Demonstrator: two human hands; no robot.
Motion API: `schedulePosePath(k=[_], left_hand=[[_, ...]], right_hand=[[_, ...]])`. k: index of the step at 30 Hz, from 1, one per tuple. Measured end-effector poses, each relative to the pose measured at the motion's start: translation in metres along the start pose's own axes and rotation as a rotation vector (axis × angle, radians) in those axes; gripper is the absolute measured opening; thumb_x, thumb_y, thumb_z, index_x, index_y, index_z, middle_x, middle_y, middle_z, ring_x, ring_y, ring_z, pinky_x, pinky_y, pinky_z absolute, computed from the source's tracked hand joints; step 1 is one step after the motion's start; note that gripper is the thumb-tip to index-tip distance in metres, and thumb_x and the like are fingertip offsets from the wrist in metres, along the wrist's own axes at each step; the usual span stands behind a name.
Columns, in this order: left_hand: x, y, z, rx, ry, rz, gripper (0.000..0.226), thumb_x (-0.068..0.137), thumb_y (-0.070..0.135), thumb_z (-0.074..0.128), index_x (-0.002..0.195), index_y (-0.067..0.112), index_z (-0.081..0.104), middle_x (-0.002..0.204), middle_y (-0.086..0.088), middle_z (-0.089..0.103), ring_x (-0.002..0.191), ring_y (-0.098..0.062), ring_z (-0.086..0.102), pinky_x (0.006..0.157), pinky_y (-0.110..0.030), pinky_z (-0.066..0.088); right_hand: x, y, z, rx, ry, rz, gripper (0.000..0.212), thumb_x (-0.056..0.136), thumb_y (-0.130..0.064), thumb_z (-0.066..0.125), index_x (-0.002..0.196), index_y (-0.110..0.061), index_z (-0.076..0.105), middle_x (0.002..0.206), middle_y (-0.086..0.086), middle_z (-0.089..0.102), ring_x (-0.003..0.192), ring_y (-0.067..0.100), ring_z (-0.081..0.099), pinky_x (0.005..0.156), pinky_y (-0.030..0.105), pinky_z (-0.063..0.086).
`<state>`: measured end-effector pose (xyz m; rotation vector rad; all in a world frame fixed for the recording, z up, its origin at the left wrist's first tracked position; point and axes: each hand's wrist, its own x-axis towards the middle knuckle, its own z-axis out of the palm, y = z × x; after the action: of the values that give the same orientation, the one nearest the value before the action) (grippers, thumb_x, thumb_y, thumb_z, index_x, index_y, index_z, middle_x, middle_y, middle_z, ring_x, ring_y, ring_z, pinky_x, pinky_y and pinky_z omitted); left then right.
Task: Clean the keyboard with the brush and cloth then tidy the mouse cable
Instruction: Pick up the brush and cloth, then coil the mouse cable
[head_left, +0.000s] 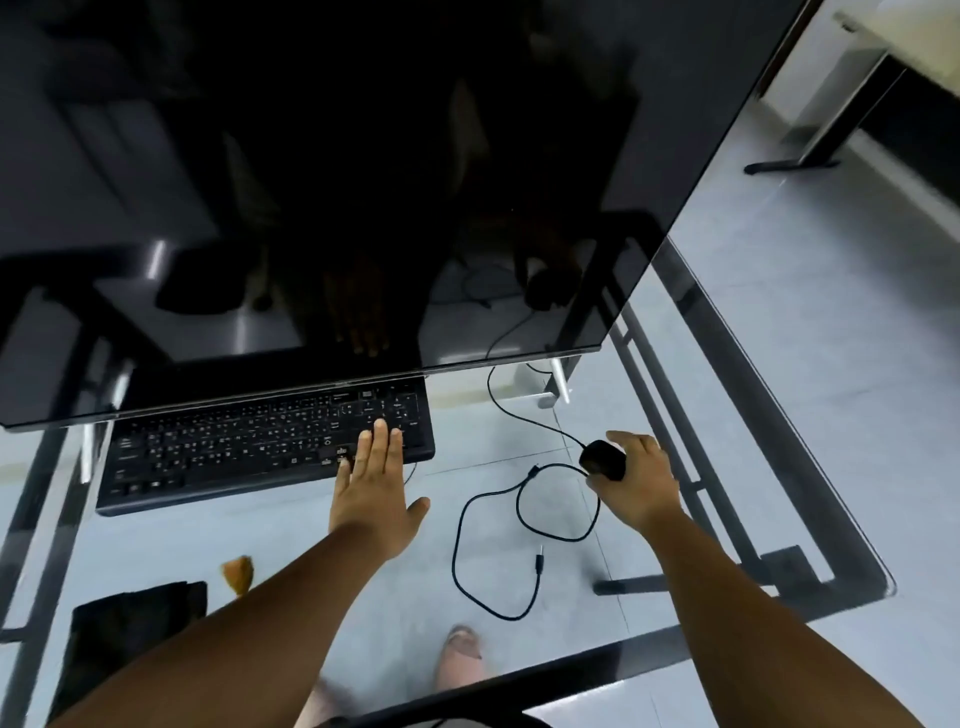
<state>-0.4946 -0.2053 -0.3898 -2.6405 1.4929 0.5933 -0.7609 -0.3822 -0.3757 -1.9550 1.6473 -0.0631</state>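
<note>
A black keyboard (234, 452) lies on the glass desk, partly under the monitor's lower edge. My left hand (371, 493) lies flat with straight fingers on the keyboard's right end. My right hand (636, 480) grips the black mouse (602, 458) to the right of the keyboard. The mouse cable (470, 525) runs from the mouse up toward the monitor and lies in loose loops between my hands. A black cloth (130, 623) lies at the near left, with a brownish brush handle (239, 571) poking out beside my left forearm.
A large dark monitor (311, 182) fills the upper view and overhangs the keyboard. The glass desk (779, 519) has a metal frame showing below; its right corner is near. My feet and the floor show through the glass.
</note>
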Motion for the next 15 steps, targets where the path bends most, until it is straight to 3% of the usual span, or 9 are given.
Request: schedulePosePath(k=[5,10,15], left_hand=[[0.0,0.003,-0.002,-0.005,0.009,-0.011,0.096,0.093,0.058,0.042,0.151,0.014,-0.02,0.158,-0.004,-0.028,0.147,-0.022,-0.021,0.121,-0.042,-0.001],[0.006,0.0,-0.01,0.018,0.0,-0.019,0.107,0.088,0.063,0.048,0.15,0.014,-0.022,0.157,-0.002,-0.031,0.146,-0.021,-0.023,0.121,-0.042,-0.001],[0.011,-0.007,-0.015,0.016,-0.007,-0.053,0.117,0.081,0.07,0.053,0.15,0.014,-0.023,0.156,-0.002,-0.033,0.146,-0.02,-0.024,0.12,-0.042,-0.002]], right_hand=[[0.0,0.015,0.001,0.112,0.058,-0.037,0.052,0.074,-0.017,0.076,0.123,-0.018,0.06,0.11,-0.001,0.049,0.106,0.024,0.053,0.089,0.029,0.041],[0.002,0.001,-0.001,0.331,0.136,-0.014,0.055,0.072,-0.029,0.083,0.121,-0.017,0.06,0.111,-0.004,0.058,0.094,0.017,0.06,0.086,0.031,0.05],[0.015,-0.049,0.002,0.476,0.154,-0.058,0.039,0.069,-0.034,0.086,0.098,-0.026,0.061,0.09,-0.013,0.066,0.083,0.012,0.067,0.077,0.026,0.053]])
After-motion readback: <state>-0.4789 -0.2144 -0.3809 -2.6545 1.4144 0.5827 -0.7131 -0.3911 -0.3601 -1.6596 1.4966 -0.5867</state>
